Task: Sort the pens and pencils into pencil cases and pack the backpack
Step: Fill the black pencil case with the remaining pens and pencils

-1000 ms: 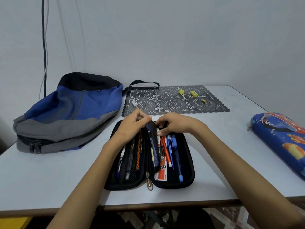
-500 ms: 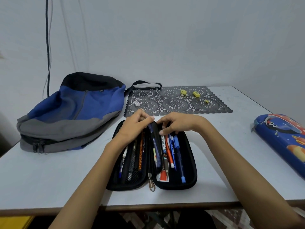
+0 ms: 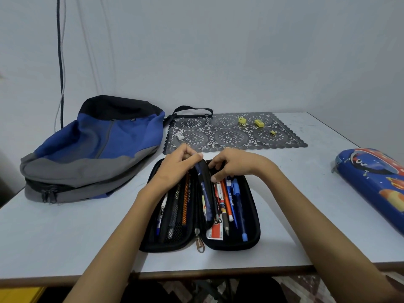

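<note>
A black pencil case [image 3: 251, 239] lies open in front of me, with pens and pencils in both halves. Its middle flap [image 3: 205, 193] stands upright between them. My left hand [image 3: 175, 169] pinches the flap's top end from the left. My right hand [image 3: 234, 165] grips the same top end from the right, fingers curled over the pens [image 3: 231, 200] beneath. A blue, grey and black backpack [image 3: 87, 147] lies flat at the left. A blue space-print pencil case [image 3: 376, 182] lies shut at the right edge.
A grey lace placemat [image 3: 284, 141] at the back holds a white eraser [image 3: 180, 135] and three small yellow pieces [image 3: 259, 123]. The backpack strap [image 3: 192, 110] loops onto the mat. A dark cable [image 3: 60, 62] hangs down the wall at left. The table's front edge [image 3: 196, 274] is near me.
Both hands stay at the top of the middle flap with small finger shifts. The view has drifted slightly.
</note>
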A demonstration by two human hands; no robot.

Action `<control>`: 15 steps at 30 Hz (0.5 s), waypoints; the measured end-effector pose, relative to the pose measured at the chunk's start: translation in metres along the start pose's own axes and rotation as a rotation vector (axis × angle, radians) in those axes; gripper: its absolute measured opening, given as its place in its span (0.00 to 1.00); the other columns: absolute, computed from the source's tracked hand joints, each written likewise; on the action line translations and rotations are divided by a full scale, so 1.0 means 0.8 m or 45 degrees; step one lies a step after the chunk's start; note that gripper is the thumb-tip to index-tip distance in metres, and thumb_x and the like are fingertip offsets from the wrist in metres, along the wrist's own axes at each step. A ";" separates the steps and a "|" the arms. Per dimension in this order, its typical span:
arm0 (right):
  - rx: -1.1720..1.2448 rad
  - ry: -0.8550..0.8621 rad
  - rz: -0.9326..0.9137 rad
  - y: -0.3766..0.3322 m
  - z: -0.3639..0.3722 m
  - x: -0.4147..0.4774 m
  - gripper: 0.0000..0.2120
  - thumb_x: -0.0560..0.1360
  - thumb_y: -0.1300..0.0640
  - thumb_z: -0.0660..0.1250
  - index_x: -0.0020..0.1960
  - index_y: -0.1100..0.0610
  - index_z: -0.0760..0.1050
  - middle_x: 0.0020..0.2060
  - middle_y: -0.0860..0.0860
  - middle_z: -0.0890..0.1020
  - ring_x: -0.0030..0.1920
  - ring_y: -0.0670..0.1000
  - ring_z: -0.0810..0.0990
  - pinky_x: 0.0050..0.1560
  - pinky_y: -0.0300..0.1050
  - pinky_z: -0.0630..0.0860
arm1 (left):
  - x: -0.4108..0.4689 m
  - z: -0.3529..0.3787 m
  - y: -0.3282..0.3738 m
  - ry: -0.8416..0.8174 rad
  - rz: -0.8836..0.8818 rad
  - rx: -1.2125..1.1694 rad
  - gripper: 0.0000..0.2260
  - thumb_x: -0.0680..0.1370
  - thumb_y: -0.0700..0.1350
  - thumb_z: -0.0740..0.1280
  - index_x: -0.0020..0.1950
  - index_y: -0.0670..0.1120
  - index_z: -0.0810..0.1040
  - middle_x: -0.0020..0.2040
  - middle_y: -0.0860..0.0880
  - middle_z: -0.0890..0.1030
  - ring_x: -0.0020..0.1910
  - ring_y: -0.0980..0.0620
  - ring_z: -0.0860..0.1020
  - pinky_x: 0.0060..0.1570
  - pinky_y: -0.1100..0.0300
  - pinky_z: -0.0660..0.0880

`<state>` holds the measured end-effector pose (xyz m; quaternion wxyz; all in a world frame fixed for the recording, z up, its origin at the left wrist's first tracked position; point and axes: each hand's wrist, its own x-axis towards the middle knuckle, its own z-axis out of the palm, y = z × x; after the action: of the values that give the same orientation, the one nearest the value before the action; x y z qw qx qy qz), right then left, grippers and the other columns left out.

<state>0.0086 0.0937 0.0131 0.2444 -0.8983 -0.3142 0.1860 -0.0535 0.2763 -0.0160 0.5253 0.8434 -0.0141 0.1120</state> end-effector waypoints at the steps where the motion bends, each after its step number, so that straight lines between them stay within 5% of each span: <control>1: 0.011 0.004 0.008 0.000 0.001 0.001 0.22 0.72 0.54 0.74 0.64 0.58 0.76 0.47 0.51 0.80 0.41 0.50 0.79 0.40 0.41 0.77 | 0.000 0.000 -0.001 0.000 0.000 0.003 0.10 0.74 0.56 0.69 0.45 0.50 0.77 0.45 0.45 0.84 0.49 0.46 0.81 0.59 0.44 0.74; 5: 0.049 0.011 0.024 0.003 0.003 0.003 0.20 0.71 0.54 0.75 0.59 0.59 0.78 0.35 0.48 0.79 0.42 0.56 0.83 0.42 0.46 0.79 | 0.000 0.000 -0.002 0.002 0.004 0.003 0.10 0.74 0.56 0.69 0.44 0.50 0.77 0.45 0.46 0.84 0.49 0.46 0.81 0.59 0.44 0.74; 15: 0.207 0.072 -0.051 0.007 -0.001 -0.005 0.11 0.72 0.60 0.74 0.53 0.61 0.82 0.34 0.50 0.83 0.42 0.55 0.84 0.40 0.42 0.80 | 0.000 -0.001 -0.002 -0.006 0.014 -0.016 0.12 0.71 0.60 0.68 0.43 0.52 0.77 0.43 0.47 0.84 0.48 0.46 0.81 0.58 0.43 0.74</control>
<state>0.0088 0.0872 0.0109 0.3289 -0.8739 -0.3090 0.1805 -0.0530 0.2775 -0.0173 0.5299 0.8403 -0.0206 0.1126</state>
